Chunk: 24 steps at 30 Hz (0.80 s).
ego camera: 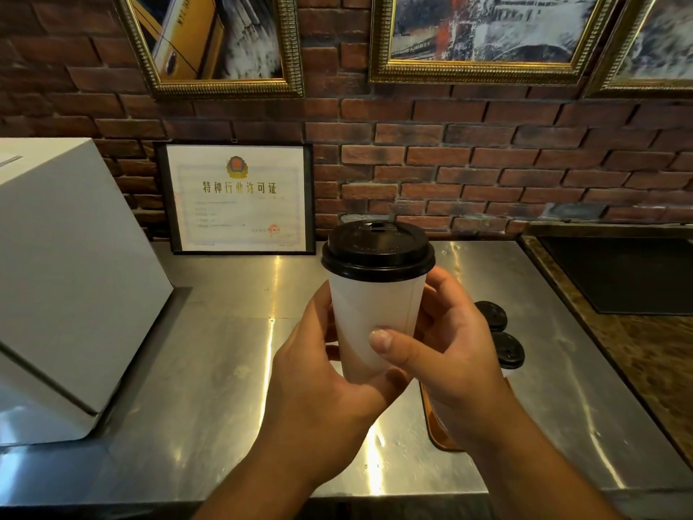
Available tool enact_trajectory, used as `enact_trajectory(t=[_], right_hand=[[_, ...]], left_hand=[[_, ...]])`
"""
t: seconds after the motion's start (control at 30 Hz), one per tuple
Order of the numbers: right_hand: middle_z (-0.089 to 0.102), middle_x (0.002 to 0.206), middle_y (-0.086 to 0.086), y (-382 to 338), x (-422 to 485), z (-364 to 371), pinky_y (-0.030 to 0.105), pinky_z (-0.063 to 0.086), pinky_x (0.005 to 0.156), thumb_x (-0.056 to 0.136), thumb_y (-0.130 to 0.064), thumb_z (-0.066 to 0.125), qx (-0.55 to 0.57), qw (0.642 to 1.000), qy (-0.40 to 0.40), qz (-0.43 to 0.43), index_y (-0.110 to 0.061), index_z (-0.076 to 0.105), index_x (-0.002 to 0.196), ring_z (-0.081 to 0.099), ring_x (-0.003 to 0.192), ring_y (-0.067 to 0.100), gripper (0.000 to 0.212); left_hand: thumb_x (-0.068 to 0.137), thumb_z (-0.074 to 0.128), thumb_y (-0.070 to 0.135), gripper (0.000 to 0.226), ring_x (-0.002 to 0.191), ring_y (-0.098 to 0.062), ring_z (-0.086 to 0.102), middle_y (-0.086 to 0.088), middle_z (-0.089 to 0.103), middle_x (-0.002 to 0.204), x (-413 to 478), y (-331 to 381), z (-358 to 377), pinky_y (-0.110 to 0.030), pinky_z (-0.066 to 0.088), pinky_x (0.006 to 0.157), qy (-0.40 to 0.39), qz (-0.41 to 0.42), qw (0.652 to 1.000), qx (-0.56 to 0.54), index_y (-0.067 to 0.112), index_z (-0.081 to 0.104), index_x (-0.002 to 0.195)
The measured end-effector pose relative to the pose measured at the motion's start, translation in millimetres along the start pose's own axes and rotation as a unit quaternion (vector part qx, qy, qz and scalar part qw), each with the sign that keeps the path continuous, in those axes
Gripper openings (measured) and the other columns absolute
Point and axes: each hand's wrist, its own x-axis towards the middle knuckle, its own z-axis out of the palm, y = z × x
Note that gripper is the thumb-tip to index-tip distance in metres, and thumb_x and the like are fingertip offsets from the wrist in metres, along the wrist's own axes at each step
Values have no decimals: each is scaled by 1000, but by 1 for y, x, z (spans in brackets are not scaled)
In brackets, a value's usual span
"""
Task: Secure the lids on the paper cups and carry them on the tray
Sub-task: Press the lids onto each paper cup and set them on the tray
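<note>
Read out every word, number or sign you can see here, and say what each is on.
"特种行业许可证": gold heading of the black-framed white certificate.
"NYC": on the gold-framed painting of a yellow cab; the rest is blurred.
Certificate's small print and red stamp: too small to read.
Black plastic lid on the white paper cup: embossing unreadable.

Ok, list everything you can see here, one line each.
held cup: one, white, raised above counter
lid: one, black, on held cup
other cups: two, black-lidded, right of held cup
tray: one, orange-brown, on counter, mostly hidden
counter: one, steel, below
box: one, white, counter's left
certificate: one, black-framed, against brick wall
pictures: three, gold-framed, on wall
dark recess: one, black, far right
left hand: one, bare, grips held cup
right hand: one, bare, grips held cup
</note>
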Motion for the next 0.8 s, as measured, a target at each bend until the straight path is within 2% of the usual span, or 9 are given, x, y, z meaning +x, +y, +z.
enact_trajectory(t=[0.07,0.17,0.37,0.57,0.67,0.8], right_hand=[[71,125,-14,-1,0,0,24,63,82,72,-24,91,0,1000,-5,-1,-42,56,136,69,119,11,75],[72,125,-13,-1,1,0,25,63,82,73,-20,90,-5,1000,1,-8,-39,57,136,69,119,11,74],[71,125,-13,-1,2,0,25,63,83,62,-31,92,-3,1000,-5,-10,-46,58,134,68,121,11,81],[72,126,-14,-3,2,-3,26,63,85,68,-20,92,-16,999,-33,2,-51,59,132,68,121,11,78],[72,126,-11,-4,-1,-4,27,63,84,64,-29,91,-15,1000,-24,0,-47,60,133,68,121,13,77],[72,124,-15,-3,-2,-4,24,63,83,61,-33,91,-23,1000,-17,0,-49,60,130,68,120,9,78]], left_hand=[[58,73,90,84,116,20,50,49,53,123,1,1,-1,6,39,62,-1,1,1000,-3,79,31,129],[56,75,82,85,116,19,51,47,53,122,1,0,-2,5,42,63,-9,3,1000,-4,79,31,128],[57,85,71,88,115,22,50,50,52,122,2,-2,-4,6,40,67,-15,2,1000,-2,84,30,124],[56,86,64,91,116,21,50,51,51,122,0,-3,-3,7,39,68,-14,9,1000,6,85,28,123],[58,86,68,91,118,18,51,47,53,125,-3,-3,-1,6,40,70,-10,11,1000,-5,82,29,128],[58,85,71,90,118,19,51,49,52,125,-4,-2,0,7,39,70,-5,10,1000,-12,83,29,127]])
